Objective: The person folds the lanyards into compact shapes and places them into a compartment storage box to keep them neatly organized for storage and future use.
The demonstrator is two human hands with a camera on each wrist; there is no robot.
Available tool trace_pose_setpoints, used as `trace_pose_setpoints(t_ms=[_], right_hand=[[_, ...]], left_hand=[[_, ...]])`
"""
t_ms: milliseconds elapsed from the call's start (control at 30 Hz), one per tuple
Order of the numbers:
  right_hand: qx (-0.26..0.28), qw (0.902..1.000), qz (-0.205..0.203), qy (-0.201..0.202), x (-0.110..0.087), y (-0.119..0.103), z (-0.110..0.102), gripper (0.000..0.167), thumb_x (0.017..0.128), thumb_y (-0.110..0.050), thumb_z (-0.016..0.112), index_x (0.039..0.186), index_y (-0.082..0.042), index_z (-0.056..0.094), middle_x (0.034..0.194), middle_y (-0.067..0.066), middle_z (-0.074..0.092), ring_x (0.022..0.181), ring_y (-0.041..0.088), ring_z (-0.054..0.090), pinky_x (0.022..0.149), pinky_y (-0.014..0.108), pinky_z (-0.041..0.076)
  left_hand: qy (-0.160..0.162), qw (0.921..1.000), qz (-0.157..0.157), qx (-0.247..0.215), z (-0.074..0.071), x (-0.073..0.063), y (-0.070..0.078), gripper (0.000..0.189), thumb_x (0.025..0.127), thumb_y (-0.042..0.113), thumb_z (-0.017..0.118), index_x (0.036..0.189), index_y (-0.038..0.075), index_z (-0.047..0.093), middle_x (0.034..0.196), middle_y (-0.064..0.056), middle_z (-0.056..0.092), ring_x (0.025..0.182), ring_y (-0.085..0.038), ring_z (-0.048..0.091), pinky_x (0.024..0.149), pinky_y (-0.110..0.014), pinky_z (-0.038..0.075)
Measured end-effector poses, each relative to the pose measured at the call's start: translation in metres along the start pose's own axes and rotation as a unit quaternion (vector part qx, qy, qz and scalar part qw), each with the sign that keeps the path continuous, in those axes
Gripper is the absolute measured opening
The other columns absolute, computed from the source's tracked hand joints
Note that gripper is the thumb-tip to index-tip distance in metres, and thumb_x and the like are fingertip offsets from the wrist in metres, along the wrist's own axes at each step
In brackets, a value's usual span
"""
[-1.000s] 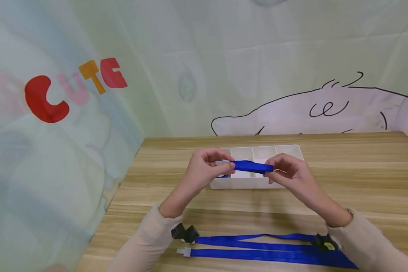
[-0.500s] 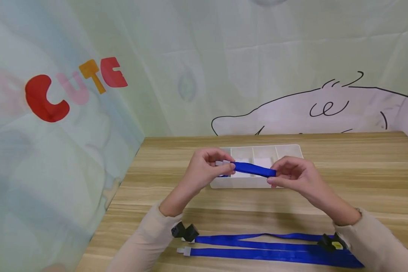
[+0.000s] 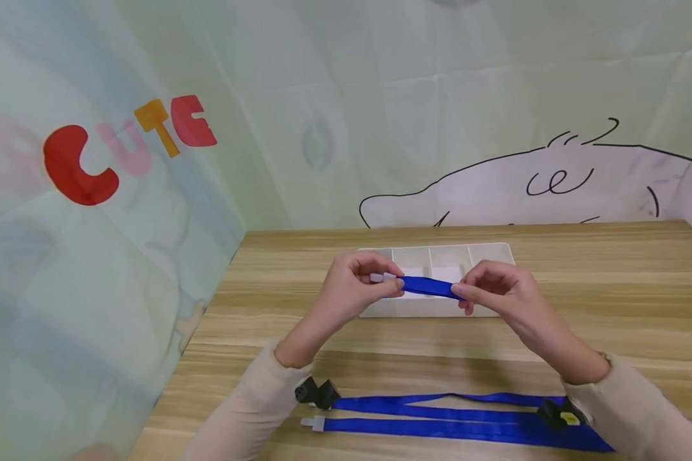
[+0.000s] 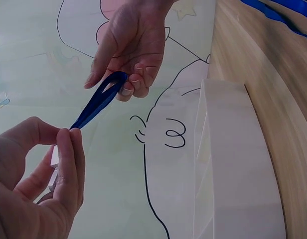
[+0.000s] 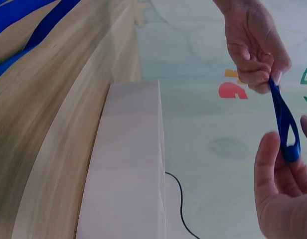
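A blue lanyard [image 3: 428, 287], folded into a short flat loop, is stretched between both hands above a white divided tray [image 3: 427, 308]. My left hand [image 3: 354, 282] pinches one end between thumb and fingertips, with the lanyard's pale plastic clip [image 3: 376, 278] poking out behind the fingers. At the other end, the curled fingers of my right hand [image 3: 498, 291] hold the bend of the loop. The right wrist view shows that bend [image 5: 291, 153] against the right fingers, with the thumb apart from it. A narrow gap shows inside the loop.
More blue lanyards [image 3: 438, 427] lie stretched across the wooden table [image 3: 600, 307] near its front, one with a pale clip [image 3: 313, 423] at its left end. Black wrist cameras [image 3: 317, 392] overlap their ends. A printed cloth backdrop [image 3: 334, 115] rises behind the table.
The right hand shifted slightly right, then back, and its thumb now overlaps the strap's end. The lanyard's right end sits a little lower than before. The left hand keeps its pinch.
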State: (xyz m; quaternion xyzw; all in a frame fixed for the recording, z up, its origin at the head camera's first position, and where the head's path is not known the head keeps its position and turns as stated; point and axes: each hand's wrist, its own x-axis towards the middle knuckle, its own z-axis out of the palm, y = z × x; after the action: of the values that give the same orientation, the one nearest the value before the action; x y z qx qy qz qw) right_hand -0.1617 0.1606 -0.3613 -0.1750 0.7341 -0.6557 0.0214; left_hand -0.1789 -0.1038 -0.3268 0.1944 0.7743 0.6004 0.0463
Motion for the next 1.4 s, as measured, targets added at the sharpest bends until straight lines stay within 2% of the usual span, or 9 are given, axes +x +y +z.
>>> trace_pose_setpoints(t_ms=[133, 333, 600, 733, 1133, 1300, 1400], right_hand=[[0.009, 0.9998, 0.005, 0.018, 0.0, -0.002, 0.005, 0.017, 0.093, -0.012, 0.072, 0.09, 0.001, 0.061, 0.085, 0.018, 0.066, 0.073, 0.033, 0.062, 0.069, 0.033, 0.056], [0.024, 0.9991, -0.017, 0.032, 0.0, -0.001, 0.009, 0.016, 0.091, -0.004, 0.073, 0.087, -0.001, 0.058, 0.085, 0.012, 0.067, 0.071, 0.025, 0.063, 0.066, 0.03, 0.055], [0.084, 0.9955, -0.04, 0.016, 0.0, 0.001, 0.01, 0.015, 0.09, 0.003, 0.071, 0.085, 0.0, 0.057, 0.088, 0.011, 0.07, 0.071, 0.021, 0.064, 0.069, 0.029, 0.058], [0.084, 0.9953, -0.044, 0.022, 0.001, 0.001, 0.01, 0.015, 0.089, 0.005, 0.071, 0.083, 0.001, 0.058, 0.088, 0.012, 0.071, 0.069, 0.021, 0.064, 0.068, 0.029, 0.058], [0.026, 0.9974, -0.044, 0.051, -0.001, -0.005, 0.01, 0.017, 0.086, 0.002, 0.075, 0.09, 0.005, 0.059, 0.086, 0.013, 0.07, 0.065, 0.023, 0.066, 0.062, 0.028, 0.058], [-0.065, 0.9922, -0.054, 0.091, -0.003, -0.011, 0.014, 0.017, 0.085, 0.0, 0.077, 0.091, 0.003, 0.062, 0.083, 0.009, 0.067, 0.064, 0.02, 0.061, 0.057, 0.025, 0.055], [-0.116, 0.9841, -0.075, 0.112, -0.002, -0.014, 0.016, 0.018, 0.083, 0.003, 0.078, 0.091, 0.002, 0.062, 0.082, 0.011, 0.065, 0.066, 0.018, 0.06, 0.062, 0.021, 0.055]], left_hand=[[0.005, 0.9999, 0.004, 0.013, 0.003, 0.0, 0.001, 0.007, 0.086, 0.005, 0.077, 0.092, 0.004, 0.075, 0.087, -0.007, 0.073, 0.072, -0.026, 0.07, 0.06, -0.026, 0.054], [0.011, 0.9998, 0.008, 0.017, 0.005, -0.001, 0.0, 0.007, 0.086, 0.006, 0.078, 0.092, 0.004, 0.075, 0.085, -0.007, 0.073, 0.07, -0.022, 0.069, 0.057, -0.023, 0.05], [0.012, 0.9998, 0.011, 0.012, 0.006, -0.001, 0.0, 0.007, 0.085, 0.005, 0.078, 0.091, 0.003, 0.075, 0.085, -0.006, 0.073, 0.069, -0.021, 0.069, 0.055, -0.022, 0.049], [0.013, 0.9997, 0.013, 0.015, 0.007, 0.0, 0.0, 0.007, 0.085, 0.005, 0.078, 0.091, 0.004, 0.075, 0.085, -0.005, 0.073, 0.068, -0.021, 0.068, 0.055, -0.022, 0.048], [0.017, 0.9992, 0.027, 0.026, 0.011, 0.0, 0.001, 0.006, 0.085, 0.004, 0.078, 0.09, 0.004, 0.075, 0.084, -0.005, 0.072, 0.066, -0.022, 0.065, 0.054, -0.022, 0.048], [0.034, 0.9981, 0.036, 0.037, 0.015, 0.001, 0.002, 0.006, 0.083, 0.004, 0.079, 0.089, 0.005, 0.076, 0.084, -0.003, 0.072, 0.065, -0.018, 0.065, 0.056, -0.024, 0.052], [0.043, 0.9971, 0.047, 0.04, 0.018, 0.001, 0.003, 0.006, 0.083, 0.004, 0.079, 0.088, 0.006, 0.076, 0.083, -0.003, 0.072, 0.066, -0.017, 0.064, 0.058, -0.026, 0.054]])
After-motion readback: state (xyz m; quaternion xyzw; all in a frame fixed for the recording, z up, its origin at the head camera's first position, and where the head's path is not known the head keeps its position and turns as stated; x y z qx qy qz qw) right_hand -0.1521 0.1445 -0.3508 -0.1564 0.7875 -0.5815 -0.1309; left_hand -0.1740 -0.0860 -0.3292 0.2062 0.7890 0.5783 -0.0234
